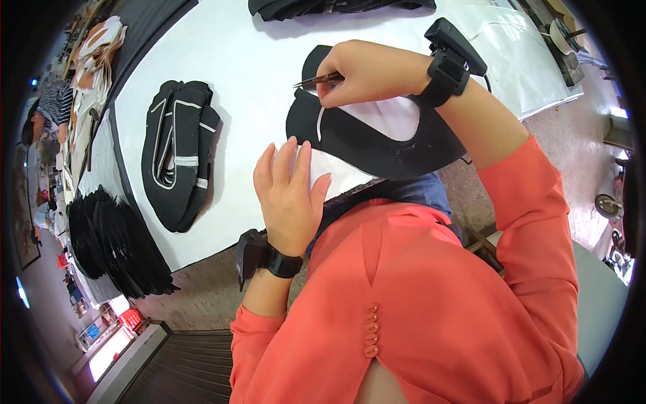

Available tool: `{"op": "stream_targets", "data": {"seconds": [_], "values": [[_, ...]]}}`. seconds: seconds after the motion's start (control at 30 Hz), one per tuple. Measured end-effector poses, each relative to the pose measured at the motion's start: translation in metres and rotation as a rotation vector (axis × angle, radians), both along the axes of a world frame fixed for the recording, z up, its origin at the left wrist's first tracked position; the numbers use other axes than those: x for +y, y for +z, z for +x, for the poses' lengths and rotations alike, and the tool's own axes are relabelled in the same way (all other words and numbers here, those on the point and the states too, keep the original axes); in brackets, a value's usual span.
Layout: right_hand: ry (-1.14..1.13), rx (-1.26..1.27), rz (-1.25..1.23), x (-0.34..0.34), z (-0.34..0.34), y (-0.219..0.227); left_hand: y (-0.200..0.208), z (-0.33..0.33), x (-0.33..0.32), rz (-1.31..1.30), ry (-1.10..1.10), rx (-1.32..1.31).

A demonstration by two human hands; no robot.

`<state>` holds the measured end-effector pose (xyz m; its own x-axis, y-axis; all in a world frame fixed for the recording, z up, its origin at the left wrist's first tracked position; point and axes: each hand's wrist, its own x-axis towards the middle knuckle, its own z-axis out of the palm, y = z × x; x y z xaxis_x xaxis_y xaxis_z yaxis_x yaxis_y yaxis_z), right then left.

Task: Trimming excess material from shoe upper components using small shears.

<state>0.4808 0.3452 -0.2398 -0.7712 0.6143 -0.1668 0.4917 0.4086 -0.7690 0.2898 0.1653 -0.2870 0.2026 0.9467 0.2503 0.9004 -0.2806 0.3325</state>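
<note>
A curved black U-shaped piece (pixel 377 149), apparently fabric or foam, lies flat on the white-covered table. Above its left end my right hand (pixel 340 74) is closed round a dark pointed tool that looks like small scissors (pixel 309 82), tips toward the left. The same hand's fingertips are at the upper end of a narrow white strip (pixel 319 124), which runs down across the black piece. My left hand (pixel 288 195) is open, fingers spread, its fingertips at the near edge of that piece beside the strip's lower end. Both wrists wear black strapped devices.
To the left rests a stack of similar black pieces (pixel 178 155) with white strips on them. Black material (pixel 336 7) lies at the table's far edge. A pile of thin black pieces (pixel 114 242) sits at lower left. Another person (pixel 54 108) is at far left.
</note>
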Motion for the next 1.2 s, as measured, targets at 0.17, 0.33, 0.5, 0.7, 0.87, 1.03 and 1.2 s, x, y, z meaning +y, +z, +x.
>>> {"op": "stream_targets", "data": {"seconds": [0.17,0.33,0.5,0.7,0.87,1.03,1.2], "values": [[0.064,-0.010,0.083,0.000,-0.008,-0.006,-0.003,0.001,0.000,0.006,-0.002,0.018],[0.085,-0.063,0.143,-0.002,-0.016,-0.010,-0.005,0.001,0.002,0.038,-0.013,-0.039],[0.104,-0.079,0.138,-0.001,-0.021,-0.012,-0.006,0.001,0.002,0.041,-0.010,-0.049],[0.092,-0.079,0.127,-0.002,-0.022,-0.010,-0.003,0.002,0.003,0.038,-0.013,-0.019],[0.087,-0.071,0.165,0.002,-0.022,-0.016,-0.001,0.003,0.004,0.042,-0.014,0.050],[0.052,-0.071,0.216,0.013,-0.023,-0.021,0.001,0.002,0.007,0.061,-0.035,0.035],[0.000,-0.053,0.259,0.017,-0.025,-0.026,0.005,0.001,0.010,0.031,-0.036,0.035]]}}
